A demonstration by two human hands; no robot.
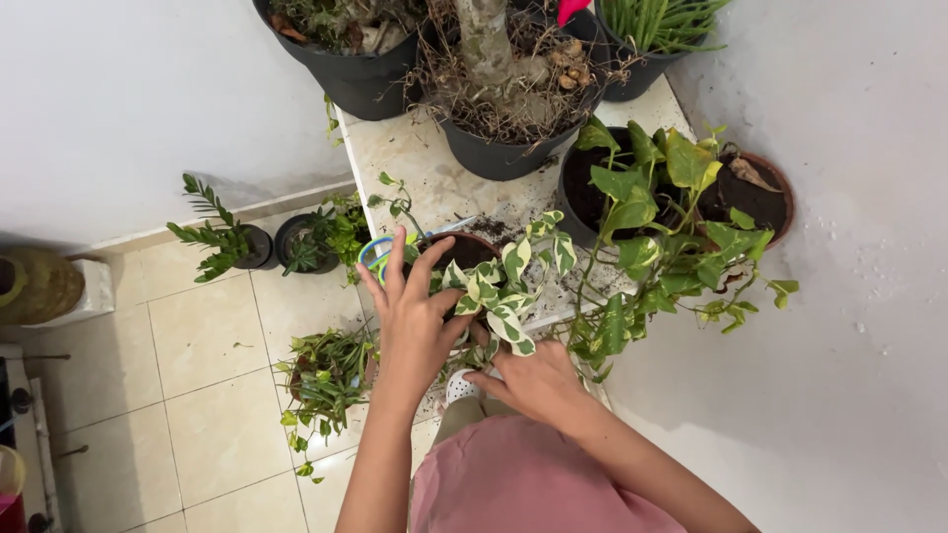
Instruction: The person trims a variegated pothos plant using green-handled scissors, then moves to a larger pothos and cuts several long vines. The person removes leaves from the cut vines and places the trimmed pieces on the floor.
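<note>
Between left hand (pixel 413 321), right hand (pixel 538 380): variegated plant (pixel 499 286).

A home plant corner, likely a balcony or patio. Shown by cream floor tiles (pixel 202 395) meeting plain white walls (pixel 118 89), and a low tiled ledge (pixel 415 163) scattered with soil and crowded with black plastic pots (pixel 360 74) and a terracotta pot (pixel 760 197). More small potted plants (pixel 222 237) down on the floor beside it, trailing green leafy vines (pixel 662 237) spilling over the edge, a woven basket (pixel 39 286) against the wall at the left.
</note>
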